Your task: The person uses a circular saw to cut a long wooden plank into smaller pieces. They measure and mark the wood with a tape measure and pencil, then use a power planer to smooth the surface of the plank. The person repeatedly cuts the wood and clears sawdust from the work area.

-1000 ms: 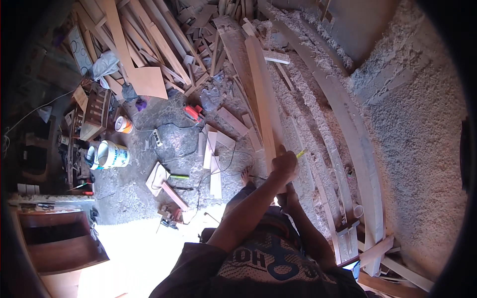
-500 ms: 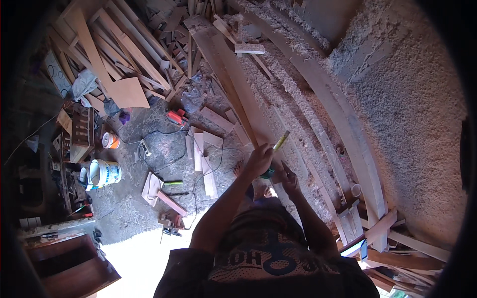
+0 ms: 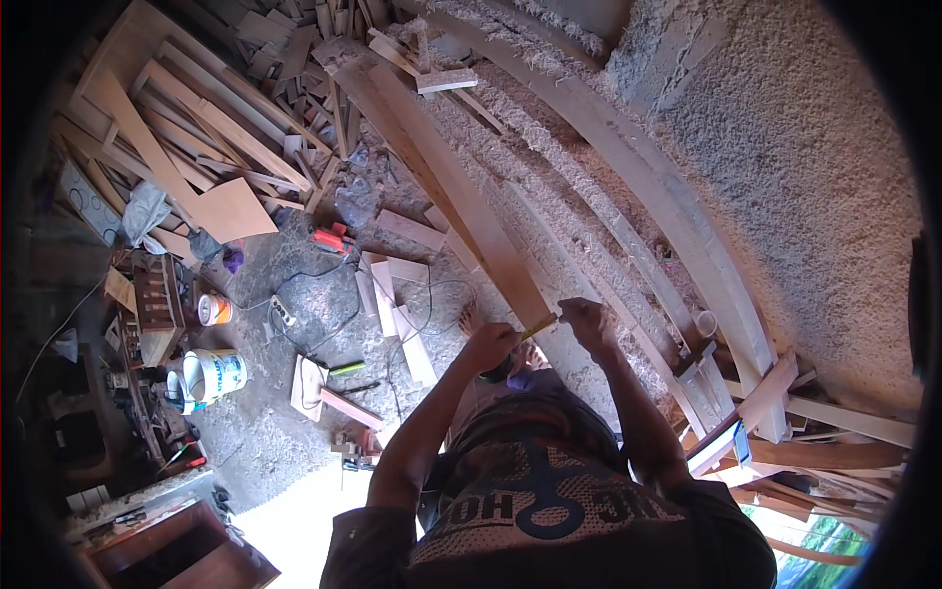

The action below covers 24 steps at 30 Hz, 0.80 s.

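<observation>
A yellow tape measure blade (image 3: 539, 326) stretches between my two hands, across the near end of a long wooden board (image 3: 471, 201). My left hand (image 3: 493, 348) is closed around the tape measure's body, which is mostly hidden by the fingers. At the far end of the short run of blade, my right hand (image 3: 586, 324) is closed, its fingertips pinched at the blade's tip. Whether those fingers also hold a thin pointed thing is too small to tell. The board slopes away toward the upper left in front of me.
Long planks (image 3: 648, 147) covered in shavings lie along the right. A white cup (image 3: 706, 323) stands on them. Scrap wood (image 3: 211, 108) is heaped at upper left. On the floor are a red power tool (image 3: 335, 238), cables, short boards (image 3: 415, 344) and a white bucket (image 3: 216, 374).
My right hand has risen and moved right, its fingers now meeting the blade tip. My left hand has lowered and moved left. The blade, earlier pointing up freely, now lies across the board's end.
</observation>
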Tool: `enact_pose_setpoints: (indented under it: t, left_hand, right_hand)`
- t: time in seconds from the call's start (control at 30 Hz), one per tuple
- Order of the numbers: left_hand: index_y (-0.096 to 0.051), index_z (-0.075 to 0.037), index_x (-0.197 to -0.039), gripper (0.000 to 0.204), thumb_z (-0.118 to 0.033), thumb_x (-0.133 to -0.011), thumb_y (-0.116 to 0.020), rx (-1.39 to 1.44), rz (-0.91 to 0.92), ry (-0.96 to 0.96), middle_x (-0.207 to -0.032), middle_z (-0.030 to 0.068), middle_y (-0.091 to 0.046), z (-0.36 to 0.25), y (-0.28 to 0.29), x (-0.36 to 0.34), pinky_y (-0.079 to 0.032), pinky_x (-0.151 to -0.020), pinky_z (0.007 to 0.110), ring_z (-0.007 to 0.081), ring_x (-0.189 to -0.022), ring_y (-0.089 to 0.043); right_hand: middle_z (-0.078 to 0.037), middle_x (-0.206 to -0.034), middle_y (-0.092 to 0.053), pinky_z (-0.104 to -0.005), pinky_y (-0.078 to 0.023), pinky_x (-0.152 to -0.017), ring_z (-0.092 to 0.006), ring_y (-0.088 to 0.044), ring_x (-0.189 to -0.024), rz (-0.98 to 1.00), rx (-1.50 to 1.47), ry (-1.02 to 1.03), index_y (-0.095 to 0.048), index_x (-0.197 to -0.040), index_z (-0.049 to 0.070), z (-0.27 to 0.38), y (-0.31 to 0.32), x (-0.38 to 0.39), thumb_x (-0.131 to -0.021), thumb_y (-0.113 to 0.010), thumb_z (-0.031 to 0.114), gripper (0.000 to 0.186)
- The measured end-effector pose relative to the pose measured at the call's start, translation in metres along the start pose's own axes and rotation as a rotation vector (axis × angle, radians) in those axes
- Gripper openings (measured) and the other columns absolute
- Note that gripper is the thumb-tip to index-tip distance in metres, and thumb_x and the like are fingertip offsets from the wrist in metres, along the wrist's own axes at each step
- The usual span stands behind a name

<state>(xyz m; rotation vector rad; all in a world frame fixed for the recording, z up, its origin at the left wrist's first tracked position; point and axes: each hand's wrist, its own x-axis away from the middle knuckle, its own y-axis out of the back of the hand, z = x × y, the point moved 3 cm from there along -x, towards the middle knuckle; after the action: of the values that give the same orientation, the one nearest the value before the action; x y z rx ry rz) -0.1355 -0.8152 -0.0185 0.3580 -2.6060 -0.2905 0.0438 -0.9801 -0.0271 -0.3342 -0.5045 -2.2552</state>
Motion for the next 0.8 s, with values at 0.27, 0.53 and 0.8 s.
enact_pose_setpoints:
  t: [0.27, 0.53, 0.8]
  left_hand:
    - [-0.066, 0.002, -0.101, 0.027, -0.022, -0.093, -0.058, -0.013, -0.085, -0.088, -0.090, 0.0214, -0.069, 0.005, -0.020, 0.001, -0.051, -0.077, 0.041, 0.0329, -0.082, -0.069]
    - [-0.064, 0.002, -0.103, 0.022, -0.016, -0.094, -0.055, 0.052, -0.037, -0.082, -0.086, 0.0133, -0.067, 0.014, -0.019, -0.003, -0.051, -0.074, 0.036, 0.0226, -0.078, -0.066]
    - [-0.065, 0.002, -0.098, 0.016, -0.009, -0.093, -0.055, 0.127, -0.063, -0.108, -0.083, 0.0127, -0.066, 0.018, -0.023, 0.000, -0.053, -0.068, 0.035, 0.0201, -0.071, -0.068]
  right_hand:
    - [-0.012, -0.083, -0.074, -0.0325, -0.053, -0.068, -0.0165, -0.069, -0.076, -0.035, 0.101, 0.076, -0.074, -0.102, 0.000, -0.003, -0.016, 0.020, -0.091, -0.065, 0.022, 0.026]
    - [-0.011, -0.084, -0.073, -0.0311, -0.052, -0.065, -0.0143, -0.067, -0.074, -0.061, 0.227, 0.204, -0.072, -0.105, -0.002, -0.002, -0.007, 0.021, -0.095, -0.064, 0.028, 0.032]
    - [-0.014, -0.104, -0.068, -0.0255, -0.046, -0.043, -0.0108, -0.053, -0.059, 0.110, -0.392, -0.385, -0.063, -0.121, -0.005, 0.029, 0.019, 0.056, -0.101, -0.048, 0.053, 0.063]
